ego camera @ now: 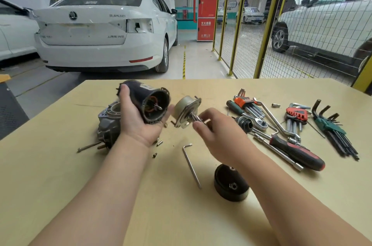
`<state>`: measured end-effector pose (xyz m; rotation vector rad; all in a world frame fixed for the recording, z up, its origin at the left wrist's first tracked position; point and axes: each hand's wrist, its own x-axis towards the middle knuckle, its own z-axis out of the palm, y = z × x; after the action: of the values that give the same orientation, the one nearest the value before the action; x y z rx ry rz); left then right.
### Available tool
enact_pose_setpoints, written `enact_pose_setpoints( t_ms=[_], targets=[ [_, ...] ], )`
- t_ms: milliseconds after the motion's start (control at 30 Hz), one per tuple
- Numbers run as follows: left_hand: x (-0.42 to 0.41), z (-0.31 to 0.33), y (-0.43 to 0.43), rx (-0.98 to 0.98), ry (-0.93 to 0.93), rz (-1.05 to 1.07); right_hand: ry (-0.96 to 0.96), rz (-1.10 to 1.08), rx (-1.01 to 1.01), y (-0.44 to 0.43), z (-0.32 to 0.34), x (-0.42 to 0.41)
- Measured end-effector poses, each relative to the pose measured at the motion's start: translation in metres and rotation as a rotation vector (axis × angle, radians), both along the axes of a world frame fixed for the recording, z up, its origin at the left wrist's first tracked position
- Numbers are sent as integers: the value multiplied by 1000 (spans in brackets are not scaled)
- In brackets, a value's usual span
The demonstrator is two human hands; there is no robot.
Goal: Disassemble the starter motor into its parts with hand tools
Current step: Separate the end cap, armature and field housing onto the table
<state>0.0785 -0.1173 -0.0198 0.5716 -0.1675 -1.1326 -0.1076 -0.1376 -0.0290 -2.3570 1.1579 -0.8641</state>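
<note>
Left hand: the left hand [137, 123] lies palm up with its fingers curled round the black motor housing [150, 100], held above the tabletop [60, 185] at far centre-left, open end facing right.
Right hand: the right hand [219, 137] pinches the short shaft of the round flanged plate [186, 111] between thumb and fingertips [198, 122], just right of the housing's open mouth and apart from it.
Done so far: the motor looks well stripped down. The grey nose casting [109, 122] lies on its own to the left, and the black end cap [230, 185] sits near, partly under the right forearm. Long bolts [88, 147] and loose screws [159, 143] lie out.
Left to do: copper and a shaft tip show inside the housing, so I judge the inner parts are yet to be drawn out. Whether the nose casting holds more, I cannot tell.
Tools: a hex key [191, 163] lies between the forearms. A red-and-black screwdriver [298, 153], a ratchet and hex key sets [296, 114] are spread on the right.
Edges: the nose casting and bolts lie near the tabletop's slanting left edge. The far edge is just beyond the housing.
Open room: bare board lies near left and near centre, the likeliest place to set parts down. The right is crowded with tools.
</note>
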Motion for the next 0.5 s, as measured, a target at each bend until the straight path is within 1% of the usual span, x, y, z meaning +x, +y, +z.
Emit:
enact_pose_setpoints(
  t_ms=[67,167,300,400,433,500],
  targets=[
    [-5,-2,-1,-1,5,-104,-52,-32,37,-6,-2,-6],
    [-6,-10,-3,56,-104,-226,-92,-52,131,-18,-3,-14],
    [-2,-14,-8,241,-373,-161,-177,-75,254,-43,3,-16],
    [-5,-20,-10,256,-470,-172,-233,-112,354,-61,18,-13],
    [-5,-22,-10,259,-506,-176,-216,-126,369,-66,23,-11],
    [-6,-24,-10,286,-643,-155,-135,-129,402,-75,34,-5]
  ],
)
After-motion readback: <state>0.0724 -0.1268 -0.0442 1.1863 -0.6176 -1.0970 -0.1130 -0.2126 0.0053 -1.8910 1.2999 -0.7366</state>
